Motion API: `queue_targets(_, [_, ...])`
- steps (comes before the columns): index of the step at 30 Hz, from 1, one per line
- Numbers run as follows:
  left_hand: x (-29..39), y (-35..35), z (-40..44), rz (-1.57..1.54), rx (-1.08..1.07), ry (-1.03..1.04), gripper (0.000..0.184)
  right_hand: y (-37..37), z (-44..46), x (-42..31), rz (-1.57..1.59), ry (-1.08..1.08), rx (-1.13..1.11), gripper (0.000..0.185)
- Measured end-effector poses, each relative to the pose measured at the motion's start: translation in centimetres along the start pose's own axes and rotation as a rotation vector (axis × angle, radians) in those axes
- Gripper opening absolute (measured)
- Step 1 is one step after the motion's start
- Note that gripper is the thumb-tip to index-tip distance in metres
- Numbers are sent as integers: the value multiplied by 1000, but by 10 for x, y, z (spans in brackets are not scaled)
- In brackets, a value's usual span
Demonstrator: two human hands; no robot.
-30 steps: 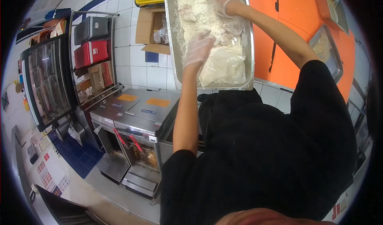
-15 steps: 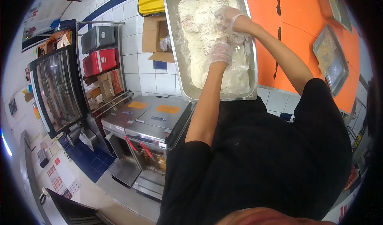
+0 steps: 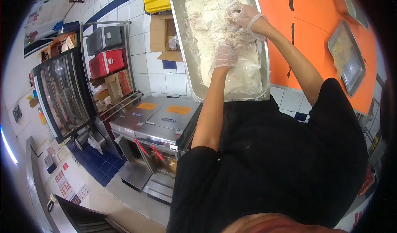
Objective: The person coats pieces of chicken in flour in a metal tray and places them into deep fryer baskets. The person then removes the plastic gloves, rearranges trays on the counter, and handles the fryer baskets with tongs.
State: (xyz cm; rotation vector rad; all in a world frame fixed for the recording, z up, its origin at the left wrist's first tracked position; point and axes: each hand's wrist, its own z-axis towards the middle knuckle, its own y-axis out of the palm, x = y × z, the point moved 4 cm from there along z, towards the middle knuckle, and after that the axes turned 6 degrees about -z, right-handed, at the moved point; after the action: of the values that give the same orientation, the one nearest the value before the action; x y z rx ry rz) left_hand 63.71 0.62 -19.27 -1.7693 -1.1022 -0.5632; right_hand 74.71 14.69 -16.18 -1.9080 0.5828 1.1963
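On the left, a grey cooler (image 3: 103,39) is sitting above a red cooler (image 3: 107,63) on a rack. An open cardboard box (image 3: 158,32) is standing beside the steel pan (image 3: 180,32), which is lying in front of the person. Inside, cream-white flour (image 3: 202,5) is forming a thick, crumbly, uneven bed, and a crinkled clear plastic film (image 3: 248,75) is glinting at the near end. The 2 hands are wearing clear gloves: the left hand (image 3: 225,56) is pressing into the flour, its grip impossible to tell; the right hand (image 3: 250,19) is curling its fingers over rough, brownish coated lumps (image 3: 245,46), though whether it is gripping any is unclear. Rightward, an orange desk (image 3: 312,8) is carrying a metal tray (image 3: 355,74).
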Motion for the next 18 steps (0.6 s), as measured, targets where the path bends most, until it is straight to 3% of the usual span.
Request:
queue_targets(2, [-31, 10, 15, -6, 117, 34, 49, 3, -3, 6, 144, 150, -91, 27])
queue_targets(3, [-43, 17, 25, -6, 118, 32, 49, 2, -3, 4, 144, 151, -93, 27])
queue_targets(6, [-51, 32, 38, 228, 117, 159, 49, -2, -12, -4, -65, 156, -87, 28])
queue_targets(8, [-36, 35, 35, 480, 190, 466, 47, -6, -16, -21, -341, -18, -17, 31])
queue_targets(9, [-28, 33, 34, 477, 190, 469, 47, -5, -15, -19, -344, -17, -15, 31])
queue_targets(11, [-27, 34, 30, 349, -30, 99, 43, -1, -14, -13, -290, -36, -2, 34])
queue_targets(15, [-29, 24, 23, 237, 13, 180, 40, -2, -13, -6, -178, -25, -32, 39])
queue_targets(17, [-30, -1, 8, -27, 282, 25, 35, 4, -13, 2, 93, 39, -122, 43])
queue_targets(18, [-24, -10, 3, -24, 280, 23, 35, 4, -16, 1, 97, 41, -123, 43])
